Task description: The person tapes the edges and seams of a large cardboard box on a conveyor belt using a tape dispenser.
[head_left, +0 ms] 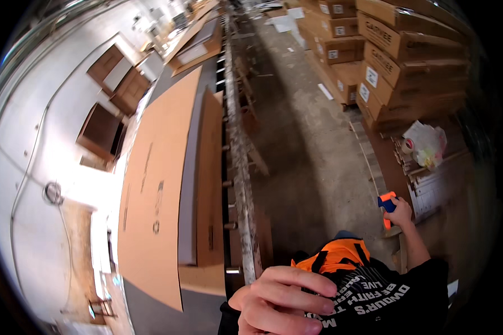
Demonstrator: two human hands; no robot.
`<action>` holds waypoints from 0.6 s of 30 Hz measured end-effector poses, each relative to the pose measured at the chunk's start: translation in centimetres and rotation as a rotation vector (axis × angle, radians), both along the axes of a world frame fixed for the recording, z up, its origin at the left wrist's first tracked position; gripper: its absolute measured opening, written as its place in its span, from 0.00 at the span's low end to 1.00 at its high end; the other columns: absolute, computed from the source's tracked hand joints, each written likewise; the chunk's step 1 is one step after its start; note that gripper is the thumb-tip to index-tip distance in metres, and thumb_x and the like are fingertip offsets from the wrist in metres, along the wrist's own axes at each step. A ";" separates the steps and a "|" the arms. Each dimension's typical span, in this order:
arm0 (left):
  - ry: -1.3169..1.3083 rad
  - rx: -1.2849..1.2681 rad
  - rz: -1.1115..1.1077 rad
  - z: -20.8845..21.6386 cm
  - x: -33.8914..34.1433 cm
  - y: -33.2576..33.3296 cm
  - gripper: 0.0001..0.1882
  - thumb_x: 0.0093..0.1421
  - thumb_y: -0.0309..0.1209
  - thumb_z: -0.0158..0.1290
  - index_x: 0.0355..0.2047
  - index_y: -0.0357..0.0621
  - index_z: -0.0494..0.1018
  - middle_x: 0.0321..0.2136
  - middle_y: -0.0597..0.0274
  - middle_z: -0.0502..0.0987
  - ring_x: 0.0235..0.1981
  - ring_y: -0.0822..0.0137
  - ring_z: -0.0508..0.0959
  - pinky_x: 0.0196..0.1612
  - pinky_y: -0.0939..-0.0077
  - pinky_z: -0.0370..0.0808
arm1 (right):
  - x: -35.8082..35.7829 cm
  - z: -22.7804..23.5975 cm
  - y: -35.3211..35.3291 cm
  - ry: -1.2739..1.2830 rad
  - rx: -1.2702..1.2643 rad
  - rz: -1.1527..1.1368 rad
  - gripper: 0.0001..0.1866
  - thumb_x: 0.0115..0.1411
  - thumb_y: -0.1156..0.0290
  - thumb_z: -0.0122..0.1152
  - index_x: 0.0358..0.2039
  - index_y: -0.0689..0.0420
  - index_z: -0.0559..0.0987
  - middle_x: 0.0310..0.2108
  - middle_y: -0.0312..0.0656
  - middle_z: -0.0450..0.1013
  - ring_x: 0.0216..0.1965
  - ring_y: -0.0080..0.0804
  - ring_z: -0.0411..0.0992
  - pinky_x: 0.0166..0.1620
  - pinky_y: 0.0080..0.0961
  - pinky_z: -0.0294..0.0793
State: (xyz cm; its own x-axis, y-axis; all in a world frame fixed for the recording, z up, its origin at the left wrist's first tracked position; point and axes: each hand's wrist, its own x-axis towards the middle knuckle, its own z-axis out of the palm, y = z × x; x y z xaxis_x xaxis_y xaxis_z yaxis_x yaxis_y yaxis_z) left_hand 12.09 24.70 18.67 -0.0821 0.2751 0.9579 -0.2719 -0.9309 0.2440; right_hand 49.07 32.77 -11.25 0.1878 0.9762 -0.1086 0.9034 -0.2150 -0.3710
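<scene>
My left hand (288, 301) is raised close in front of my black shirt at the lower edge. Its fingers are loosely bent and slightly apart, with nothing seen in them. Off to the right, my right hand (400, 214) is closed round an orange and dark blue hand tool (388, 205); its exact kind is not clear. To my left a long cardboard box (209, 212) lies on a roller conveyor, with its wide printed flap (153, 195) folded out to the left. A grey sheet (190, 212) shows along the box's opening. Neither hand touches the box.
The conveyor's worn metal rail (241, 184) runs away from me beside the concrete floor (302, 156). Stacked cartons (411, 61) stand at the far right. A plastic bag (427, 144) lies near them. Another open box (198, 47) sits farther along the conveyor.
</scene>
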 end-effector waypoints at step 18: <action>-0.445 -0.717 -0.209 2.5 1.1 23.9 0.36 0.69 0.50 0.39 0.69 0.42 0.45 0.61 0.49 0.60 0.26 0.63 0.72 0.26 0.67 0.72 | -11.1 -4.0 28.5 0.225 -0.034 0.486 0.38 0.36 0.59 0.69 0.53 0.51 0.77 0.53 0.52 0.70 0.50 0.49 0.72 0.52 0.38 0.73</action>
